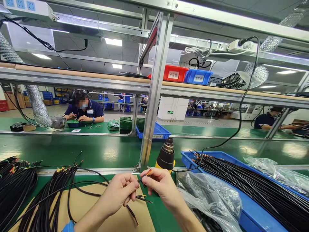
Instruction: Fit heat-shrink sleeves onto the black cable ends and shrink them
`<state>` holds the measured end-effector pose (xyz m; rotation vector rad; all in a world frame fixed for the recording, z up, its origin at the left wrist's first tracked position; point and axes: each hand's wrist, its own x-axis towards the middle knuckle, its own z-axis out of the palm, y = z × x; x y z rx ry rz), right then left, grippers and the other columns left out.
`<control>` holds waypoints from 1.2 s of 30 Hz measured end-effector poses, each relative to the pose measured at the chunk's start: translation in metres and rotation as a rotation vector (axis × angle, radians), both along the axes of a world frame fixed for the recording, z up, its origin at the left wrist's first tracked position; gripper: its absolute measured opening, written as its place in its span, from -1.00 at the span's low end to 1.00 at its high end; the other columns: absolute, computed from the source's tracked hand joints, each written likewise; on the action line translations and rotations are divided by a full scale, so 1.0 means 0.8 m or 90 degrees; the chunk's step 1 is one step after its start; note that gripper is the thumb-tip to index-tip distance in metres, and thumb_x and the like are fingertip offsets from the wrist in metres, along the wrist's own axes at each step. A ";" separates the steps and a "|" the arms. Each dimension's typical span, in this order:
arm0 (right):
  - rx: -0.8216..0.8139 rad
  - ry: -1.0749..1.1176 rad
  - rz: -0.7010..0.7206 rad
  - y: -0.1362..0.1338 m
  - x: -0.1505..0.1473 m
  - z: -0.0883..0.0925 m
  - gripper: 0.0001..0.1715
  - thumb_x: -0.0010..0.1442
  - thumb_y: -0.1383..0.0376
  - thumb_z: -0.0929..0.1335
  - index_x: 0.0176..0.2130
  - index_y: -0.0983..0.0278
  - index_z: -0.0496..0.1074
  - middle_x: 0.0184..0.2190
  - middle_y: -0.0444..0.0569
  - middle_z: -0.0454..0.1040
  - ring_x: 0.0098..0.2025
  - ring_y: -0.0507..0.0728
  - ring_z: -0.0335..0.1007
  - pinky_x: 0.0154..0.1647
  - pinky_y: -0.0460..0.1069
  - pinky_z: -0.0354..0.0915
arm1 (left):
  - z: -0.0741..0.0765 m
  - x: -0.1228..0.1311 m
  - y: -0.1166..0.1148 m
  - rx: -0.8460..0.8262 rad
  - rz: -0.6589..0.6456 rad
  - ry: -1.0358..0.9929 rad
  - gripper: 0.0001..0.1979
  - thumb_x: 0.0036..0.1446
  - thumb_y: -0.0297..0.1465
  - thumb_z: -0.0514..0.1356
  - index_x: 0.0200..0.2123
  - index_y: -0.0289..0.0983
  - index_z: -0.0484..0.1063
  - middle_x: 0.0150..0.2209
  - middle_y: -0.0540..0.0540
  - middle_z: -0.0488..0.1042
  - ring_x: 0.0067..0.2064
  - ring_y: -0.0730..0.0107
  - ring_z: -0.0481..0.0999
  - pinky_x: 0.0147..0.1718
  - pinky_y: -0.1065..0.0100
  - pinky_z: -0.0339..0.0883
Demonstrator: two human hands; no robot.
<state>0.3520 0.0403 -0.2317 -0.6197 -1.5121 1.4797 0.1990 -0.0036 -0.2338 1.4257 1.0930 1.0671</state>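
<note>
In front of me, my left hand [123, 190] pinches a black cable [140, 179] between thumb and fingers. My right hand [162, 184] is closed on the same cable near its end, where thin red and yellow wires [149, 172] stick out. A small dark piece lies at the right fingertips; I cannot tell whether it is a sleeve. Below the hands, more stripped cable ends [134, 215] rest over a brown cardboard sheet [96, 206]. Just behind my right hand stands a black and yellow heat gun [166, 154], nozzle up.
Black cable bundles [45, 199] lie at the left. A blue tray [256, 212] of long cables and a clear plastic bag [212, 190] sit at the right. A metal post [154, 96] rises ahead. Across the bench, a co-worker [83, 108] handles a circuit board.
</note>
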 end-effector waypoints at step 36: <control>0.060 0.102 -0.139 0.006 0.008 -0.004 -0.83 -0.11 0.24 0.43 -0.44 0.29 0.51 -0.57 -0.15 0.35 -0.65 -0.08 0.19 -0.63 -0.13 0.22 | 0.012 -0.005 -0.013 0.193 0.199 0.247 -0.85 0.08 -0.31 0.06 -0.43 -0.24 0.33 -0.53 0.05 0.31 -0.44 0.45 0.30 -0.44 0.47 0.15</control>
